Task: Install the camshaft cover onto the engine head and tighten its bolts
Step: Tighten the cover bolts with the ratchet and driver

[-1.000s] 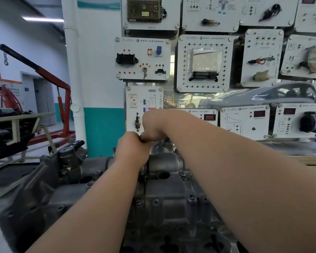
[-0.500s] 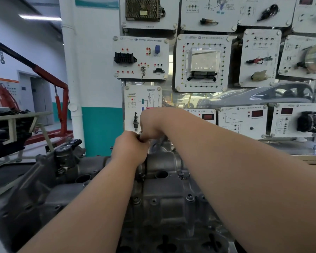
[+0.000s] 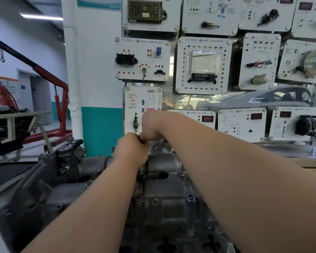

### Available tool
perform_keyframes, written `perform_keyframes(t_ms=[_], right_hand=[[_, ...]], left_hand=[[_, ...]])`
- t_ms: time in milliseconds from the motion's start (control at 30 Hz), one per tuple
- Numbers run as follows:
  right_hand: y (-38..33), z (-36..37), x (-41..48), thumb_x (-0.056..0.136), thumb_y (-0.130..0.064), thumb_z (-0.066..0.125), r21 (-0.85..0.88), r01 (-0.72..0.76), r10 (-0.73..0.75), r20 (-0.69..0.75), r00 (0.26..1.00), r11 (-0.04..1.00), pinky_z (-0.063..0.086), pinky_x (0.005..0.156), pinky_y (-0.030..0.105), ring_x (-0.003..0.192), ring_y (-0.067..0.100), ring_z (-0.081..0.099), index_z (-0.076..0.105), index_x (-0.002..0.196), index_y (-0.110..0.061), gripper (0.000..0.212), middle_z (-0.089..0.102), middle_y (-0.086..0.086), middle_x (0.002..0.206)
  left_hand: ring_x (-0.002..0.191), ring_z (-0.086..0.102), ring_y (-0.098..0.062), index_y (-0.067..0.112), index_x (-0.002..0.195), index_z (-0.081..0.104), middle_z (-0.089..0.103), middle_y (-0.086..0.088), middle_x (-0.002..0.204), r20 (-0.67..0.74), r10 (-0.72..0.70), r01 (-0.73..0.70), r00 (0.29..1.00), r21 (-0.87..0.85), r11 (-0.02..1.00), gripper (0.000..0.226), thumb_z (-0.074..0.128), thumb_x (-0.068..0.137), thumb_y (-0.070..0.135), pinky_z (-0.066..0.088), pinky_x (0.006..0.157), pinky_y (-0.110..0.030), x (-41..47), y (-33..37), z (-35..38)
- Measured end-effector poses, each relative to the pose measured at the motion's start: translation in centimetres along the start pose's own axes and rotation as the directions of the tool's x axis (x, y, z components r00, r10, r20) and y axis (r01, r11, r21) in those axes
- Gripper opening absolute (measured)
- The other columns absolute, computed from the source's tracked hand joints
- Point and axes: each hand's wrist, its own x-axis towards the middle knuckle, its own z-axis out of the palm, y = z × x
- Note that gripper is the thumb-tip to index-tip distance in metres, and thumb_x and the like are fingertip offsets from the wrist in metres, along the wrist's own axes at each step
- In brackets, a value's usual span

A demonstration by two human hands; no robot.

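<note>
Head view: the camshaft cover (image 3: 164, 194), dull grey cast metal dotted with bolts (image 3: 190, 198), lies on the engine (image 3: 35, 198), its long axis running away toward the panel wall (image 3: 202, 64). At its far end the left hand (image 3: 130, 152) and right hand (image 3: 150, 125) meet, curled and touching. I cannot tell what they grip.

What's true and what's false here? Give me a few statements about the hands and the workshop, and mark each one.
1. Both hands meet at the engine's far end. True: the left hand touches the right hand.
2. The left hand lies flat on the camshaft cover. False: it is bunched like a fist.
3. A red crane stands on the left. True.
4. The wall panels are blank. False: they carry parts and displays.
</note>
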Motion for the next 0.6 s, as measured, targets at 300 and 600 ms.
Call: perform_keyframes(t_ms=[300, 600], right_hand=[[-0.4, 1.6, 0.8, 0.09, -0.036, 0.048, 0.088, -0.157, 0.167, -0.121, 0.979, 0.984, 0.034, 0.055, 0.032, 0.065, 0.018, 0.048, 0.041, 0.072, -0.018, 0.027, 0.052, 0.001, 0.075], [-0.1, 0.0, 0.0, 0.097, -0.027, 0.049, 0.001, -0.043, 0.043, 0.06, 0.997, 0.999, 0.04, 0.056, 0.024, 0.068, 0.017, 0.05, 0.047, 0.071, -0.014, 0.029, 0.048, 0.003, 0.076]], left_hand=[[0.065, 0.047, -0.021, 0.006, 0.088, 0.058, 0.051, -0.006, 0.073, 0.016, -0.043, 0.042, 0.999, 0.039, 0.998, 0.007, 0.051, 0.089, 0.006, 0.036, 0.057, -0.027, 1.0, 0.2, -0.3], [0.061, 0.052, -0.018, 0.014, 0.078, 0.06, 0.059, -0.004, 0.07, 0.01, -0.014, 0.015, 1.0, -0.086, 0.996, 0.02, 0.059, 0.086, 0.032, 0.032, 0.048, -0.024, 0.0, 0.1, 0.0]])
